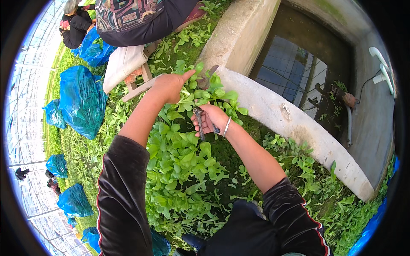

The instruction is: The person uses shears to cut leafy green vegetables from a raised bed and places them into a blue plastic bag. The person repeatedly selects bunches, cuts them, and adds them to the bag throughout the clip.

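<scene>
My left hand (169, 88) is closed around the pale base of a leafy green plant (185, 101), its index finger stretched out along the leaves. Just below and to the right, my right hand (211, 119), with a silver bracelet at the wrist, holds dark-handled scissors or clippers (199, 123); the blades are mostly hidden. Leaves of another green plant (221, 92) rise over the right thumb, and whether the right hand also grips them I cannot tell. A dense patch of leafy greens (179, 160) grows beneath both hands.
A concrete wall (288, 118) borders a water tank (288, 80) on the right. At the upper left, a person (137, 28) sits by a wooden stool (145, 81) with pale cloth. Another person (75, 28) crouches farther off. Several filled blue plastic bags (83, 102) stand along the left.
</scene>
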Demonstrator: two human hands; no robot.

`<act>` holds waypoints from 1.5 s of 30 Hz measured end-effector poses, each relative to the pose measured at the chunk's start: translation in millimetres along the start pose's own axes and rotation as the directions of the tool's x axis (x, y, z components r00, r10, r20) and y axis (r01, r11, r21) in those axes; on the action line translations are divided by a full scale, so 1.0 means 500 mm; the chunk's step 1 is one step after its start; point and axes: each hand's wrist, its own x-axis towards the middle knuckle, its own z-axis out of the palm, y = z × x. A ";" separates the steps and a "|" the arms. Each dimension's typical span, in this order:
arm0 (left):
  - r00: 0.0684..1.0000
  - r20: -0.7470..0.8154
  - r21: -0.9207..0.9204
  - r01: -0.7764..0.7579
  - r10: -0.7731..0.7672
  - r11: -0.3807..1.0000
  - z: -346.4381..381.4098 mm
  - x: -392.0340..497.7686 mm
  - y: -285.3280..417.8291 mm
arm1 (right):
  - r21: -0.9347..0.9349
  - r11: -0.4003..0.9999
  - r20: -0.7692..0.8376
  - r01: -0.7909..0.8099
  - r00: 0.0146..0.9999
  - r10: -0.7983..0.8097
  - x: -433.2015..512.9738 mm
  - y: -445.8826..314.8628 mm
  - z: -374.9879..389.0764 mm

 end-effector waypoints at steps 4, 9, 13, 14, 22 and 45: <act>0.988 -0.147 -0.102 0.033 -0.048 0.994 0.031 0.023 -0.020 | 0.034 0.999 0.016 -0.010 1.000 0.009 0.029 -0.007 -0.009; 0.977 -0.188 -0.147 0.069 -0.096 0.987 0.073 -0.005 -0.045 | -0.094 0.996 -0.007 -0.001 1.000 0.001 0.043 -0.016 -0.002; 0.932 -0.313 -0.342 0.069 -0.183 0.937 0.118 -0.047 -0.085 | -0.195 0.980 -0.076 -0.040 0.997 0.026 -0.004 0.021 0.019; 0.894 -0.387 -0.410 0.055 -0.228 0.911 0.130 -0.067 -0.099 | -0.243 0.970 -0.002 -0.004 1.000 0.004 -0.034 0.039 0.015; 0.748 -0.642 -0.395 -0.134 -0.169 0.909 0.074 -0.250 -0.085 | 0.067 0.998 -0.057 0.008 0.998 -0.004 -0.169 0.142 -0.039; 0.837 -0.529 -0.182 -0.272 0.138 0.945 0.124 -0.165 0.055 | -0.102 0.995 -0.125 -0.004 0.992 -0.009 -0.169 0.091 -0.034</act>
